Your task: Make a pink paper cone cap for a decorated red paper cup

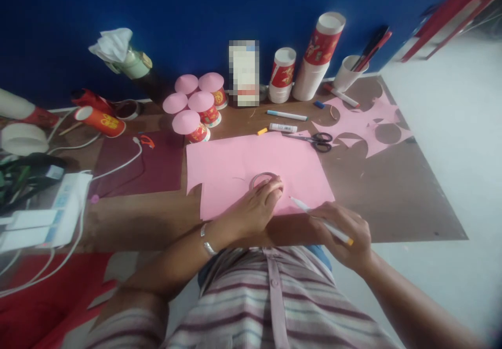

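Observation:
Pink paper (231,155) lies on the brown table, with a sheet edge showing at its left. My left hand (262,202) is closed over a round ring (262,175), holding it down against the paper; the fingers hide much of the ring, and I cannot tell exactly what it is. A white marker (331,228) with a yellow end is gripped in my right hand (349,228). Its uncapped tip points left, just right of my left fingers, over the paper's near edge. An orange-yellow cap (262,131) rests beyond the paper.
Black-handled scissors (321,141) and a glue stick (283,127) lie at the paper's far edge. Pink offcuts (361,116) spread to the right. Several red cups with pink cones (201,100) stand behind. Stacked paper cups (314,61) rise at the back; a power strip (68,207) sits left.

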The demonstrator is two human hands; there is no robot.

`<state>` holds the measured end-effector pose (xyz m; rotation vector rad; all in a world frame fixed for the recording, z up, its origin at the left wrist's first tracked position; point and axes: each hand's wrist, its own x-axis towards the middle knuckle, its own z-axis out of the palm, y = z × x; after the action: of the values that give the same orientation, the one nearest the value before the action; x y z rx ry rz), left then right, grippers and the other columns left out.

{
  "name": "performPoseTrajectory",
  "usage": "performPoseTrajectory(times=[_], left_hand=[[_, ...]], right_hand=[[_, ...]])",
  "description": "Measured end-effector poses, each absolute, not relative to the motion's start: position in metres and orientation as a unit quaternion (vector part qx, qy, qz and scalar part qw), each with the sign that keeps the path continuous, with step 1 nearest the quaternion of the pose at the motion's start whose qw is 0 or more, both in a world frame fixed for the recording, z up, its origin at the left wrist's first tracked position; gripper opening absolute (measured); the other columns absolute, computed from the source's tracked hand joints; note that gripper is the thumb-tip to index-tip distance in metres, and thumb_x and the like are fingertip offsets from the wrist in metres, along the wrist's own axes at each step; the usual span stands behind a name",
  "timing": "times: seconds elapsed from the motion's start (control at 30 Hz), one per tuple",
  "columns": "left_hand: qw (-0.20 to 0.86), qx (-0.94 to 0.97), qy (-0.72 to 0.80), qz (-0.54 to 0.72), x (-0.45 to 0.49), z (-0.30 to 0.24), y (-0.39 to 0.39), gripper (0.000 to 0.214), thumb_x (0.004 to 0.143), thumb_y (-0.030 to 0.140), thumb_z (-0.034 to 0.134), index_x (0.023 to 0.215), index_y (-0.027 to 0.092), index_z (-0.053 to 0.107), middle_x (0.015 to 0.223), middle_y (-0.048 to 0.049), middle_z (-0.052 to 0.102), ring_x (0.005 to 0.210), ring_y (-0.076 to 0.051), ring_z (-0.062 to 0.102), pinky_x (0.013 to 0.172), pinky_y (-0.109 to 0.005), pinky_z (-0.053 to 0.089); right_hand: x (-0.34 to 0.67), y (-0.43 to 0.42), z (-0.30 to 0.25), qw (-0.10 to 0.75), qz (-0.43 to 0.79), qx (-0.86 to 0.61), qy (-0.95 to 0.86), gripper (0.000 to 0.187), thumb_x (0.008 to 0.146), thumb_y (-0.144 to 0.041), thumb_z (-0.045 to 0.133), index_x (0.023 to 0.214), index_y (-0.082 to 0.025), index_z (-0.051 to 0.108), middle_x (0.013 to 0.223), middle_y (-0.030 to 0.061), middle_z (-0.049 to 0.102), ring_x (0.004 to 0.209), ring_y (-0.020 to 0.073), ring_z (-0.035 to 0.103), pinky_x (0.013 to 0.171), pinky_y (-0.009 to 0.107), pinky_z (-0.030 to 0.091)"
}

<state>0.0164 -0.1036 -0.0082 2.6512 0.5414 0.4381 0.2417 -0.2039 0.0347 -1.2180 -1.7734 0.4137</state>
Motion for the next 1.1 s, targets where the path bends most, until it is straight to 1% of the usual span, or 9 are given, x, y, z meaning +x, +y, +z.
performPoseTrajectory(times=[0.1,0.27,0.4,0.63,0.77,0.83,0.9,1.0,1.1], left_hand=[[0.196,0.949,0.193,0.153,0.016,-0.006,-0.104,0.044,0.096,0.001,0.035,0.139,0.008,0.039,0.147,-0.0236,0.048,0.152,-0.032,0.035,0.12,-0.056,0.043],[0.201,0.949,0.196,0.147,0.016,-0.002,-0.103,0.043,0.097,0.0,0.035,0.139,0.01,0.04,0.148,-0.0227,0.048,0.15,-0.032,0.038,0.119,-0.057,0.045],[0.197,0.95,0.197,0.144,0.016,-0.001,-0.104,0.043,0.098,0.001,0.035,0.141,0.008,0.04,0.148,-0.0223,0.048,0.151,-0.031,0.037,0.122,-0.054,0.043],[0.221,0.942,0.211,0.139,0.015,0.002,-0.107,0.053,0.094,-0.002,0.035,0.145,0.012,0.039,0.144,-0.018,0.054,0.149,-0.027,0.042,0.121,-0.051,0.045],[0.236,0.931,0.222,0.167,0.017,0.007,-0.107,0.045,0.097,0.003,0.037,0.139,0.013,0.047,0.139,-0.0156,0.059,0.143,-0.026,0.049,0.121,-0.051,0.046],[0.245,0.923,0.223,0.196,0.014,0.014,-0.102,0.042,0.099,0.008,0.04,0.14,0.013,0.048,0.139,-0.0156,0.06,0.143,-0.026,0.05,0.123,-0.052,0.043],[0.258,0.919,0.22,0.199,0.006,0.024,-0.088,0.05,0.099,0.009,0.041,0.148,0.018,0.042,0.149,-0.0149,0.055,0.149,-0.024,0.043,0.124,-0.053,0.041],[0.273,0.927,0.206,0.157,-0.012,0.04,-0.052,0.064,0.096,0.012,0.05,0.157,0.022,0.032,0.164,-0.0127,0.039,0.157,-0.025,0.027,0.127,-0.055,0.033],[0.29,0.938,0.168,0.086,-0.02,0.051,-0.013,0.069,0.093,0.019,0.059,0.158,0.023,0.035,0.166,-0.0092,0.036,0.159,-0.026,0.022,0.13,-0.053,0.026]], right_hand=[[0.242,-0.203,0.037,0.461,0.16,-0.495,-0.719,0.026,0.086,-0.003,0.064,0.103,-0.022,0.066,0.078,0.0026,0.071,0.067,0.0171,0.07,0.058,0.029,0.054],[0.242,-0.201,0.041,0.465,0.152,-0.495,-0.718,0.025,0.087,-0.003,0.063,0.102,-0.023,0.067,0.076,0.0022,0.071,0.064,0.0169,0.069,0.056,0.028,0.054],[0.242,-0.202,0.042,0.465,0.154,-0.504,-0.712,0.026,0.087,-0.005,0.063,0.102,-0.025,0.068,0.075,0.0017,0.072,0.062,0.0178,0.069,0.054,0.029,0.054],[0.242,-0.205,0.038,0.462,0.155,-0.507,-0.711,0.027,0.087,-0.005,0.064,0.103,-0.025,0.069,0.076,0.0013,0.072,0.063,0.0175,0.069,0.055,0.03,0.054],[0.243,-0.207,0.038,0.459,0.151,-0.505,-0.715,0.027,0.087,-0.004,0.065,0.105,-0.025,0.068,0.079,0.0021,0.073,0.066,0.0181,0.07,0.056,0.03,0.055],[0.243,-0.208,0.039,0.458,0.15,-0.508,-0.713,0.029,0.087,-0.004,0.065,0.106,-0.026,0.068,0.078,0.0019,0.073,0.066,0.0185,0.07,0.055,0.03,0.054],[0.243,-0.209,0.039,0.46,0.149,-0.509,-0.712,0.029,0.087,-0.005,0.065,0.106,-0.026,0.068,0.077,0.0014,0.073,0.063,0.0185,0.07,0.053,0.03,0.054],[0.241,-0.21,0.039,0.463,0.155,-0.503,-0.713,0.03,0.086,-0.006,0.065,0.107,-0.027,0.069,0.076,0.0012,0.073,0.062,0.0186,0.07,0.053,0.03,0.054],[0.237,-0.21,0.038,0.461,0.173,-0.495,-0.716,0.031,0.086,-0.006,0.065,0.108,-0.027,0.07,0.08,0.0018,0.075,0.066,0.0185,0.072,0.057,0.03,0.057]])
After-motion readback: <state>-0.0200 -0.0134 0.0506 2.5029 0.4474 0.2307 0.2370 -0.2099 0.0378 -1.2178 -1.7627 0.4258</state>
